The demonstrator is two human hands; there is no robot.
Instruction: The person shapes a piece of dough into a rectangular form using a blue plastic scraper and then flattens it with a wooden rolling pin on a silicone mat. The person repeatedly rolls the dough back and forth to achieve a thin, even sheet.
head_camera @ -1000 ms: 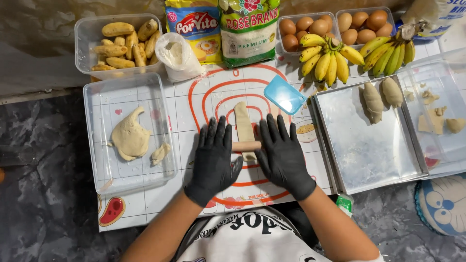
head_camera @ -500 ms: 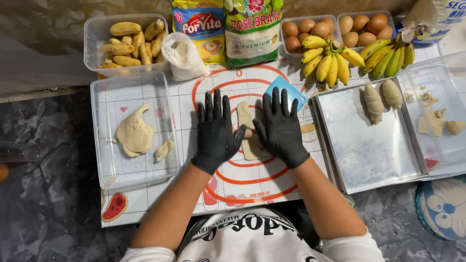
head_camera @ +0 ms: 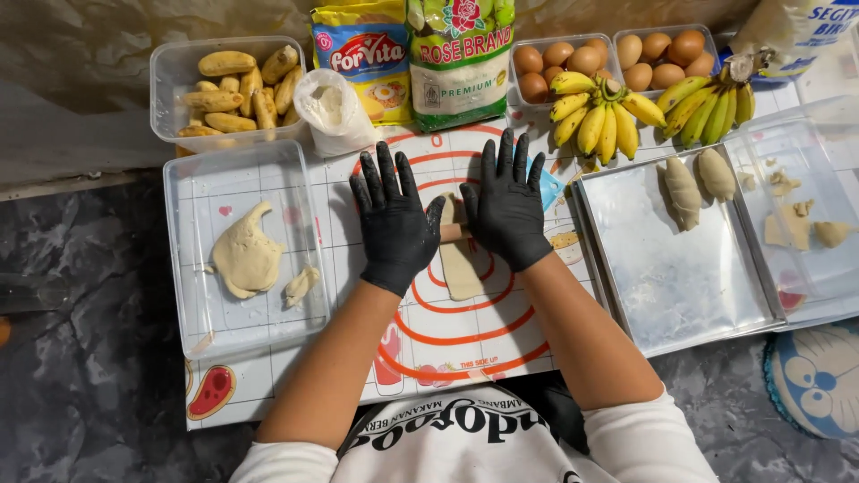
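Both my hands wear black gloves and lie flat, fingers spread, on a wooden rolling pin (head_camera: 453, 233) that shows only between them. My left hand (head_camera: 392, 217) presses its left end and my right hand (head_camera: 506, 200) its right end. Under the pin lies a long strip of pale dough (head_camera: 461, 265), flattened on a white baking mat with red circles (head_camera: 465, 335). The strip's near end sticks out toward me below my hands.
Left: a clear tray (head_camera: 192, 295) with a lump of dough (head_camera: 244, 257). Right: a metal tray (head_camera: 671, 277) with two wrapped pieces (head_camera: 684, 192). Far edge: a tub of peeled bananas (head_camera: 234, 85), flour bag (head_camera: 331, 109), two packets, eggs (head_camera: 559, 63), banana bunches (head_camera: 598, 116).
My hands have pushed the rolling pin away from me along the dough, from the near end to the far part. The strip is longer and flatter behind the pin.
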